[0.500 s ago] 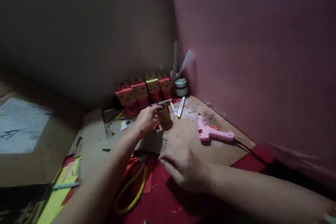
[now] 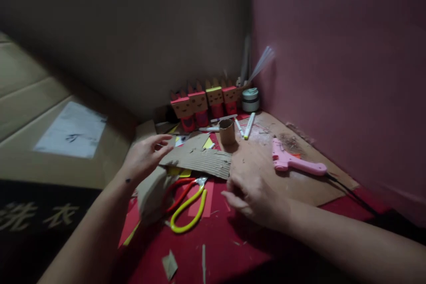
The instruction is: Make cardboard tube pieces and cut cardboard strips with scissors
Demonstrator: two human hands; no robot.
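My left hand [image 2: 146,155] is held over the left side of the work area with its fingers apart and nothing in them. To its right lies a torn strip of corrugated cardboard [image 2: 199,159]. Near the strip's right end, my right hand [image 2: 254,195] has its fingers curled in; what they hold, if anything, is hidden. Beyond the strip a short brown cardboard tube [image 2: 227,133] stands upright, touched by neither hand. Scissors with one red and one yellow handle [image 2: 188,226] lie on the red surface in front of the strip.
A pink glue gun [image 2: 296,164] with a black cord lies on a flat cardboard sheet [image 2: 259,159] at right. Several box-headed cardboard figures [image 2: 198,102] stand at the back beside a pale green jar [image 2: 250,100]. Markers [image 2: 249,125] lie near the tube. A large carton [image 2: 49,80] stands at left.
My left hand has let go of the cardboard tube and drawn back to the left, leaving the tube standing. The right hand stays curled by the strip. The whole view has shifted.
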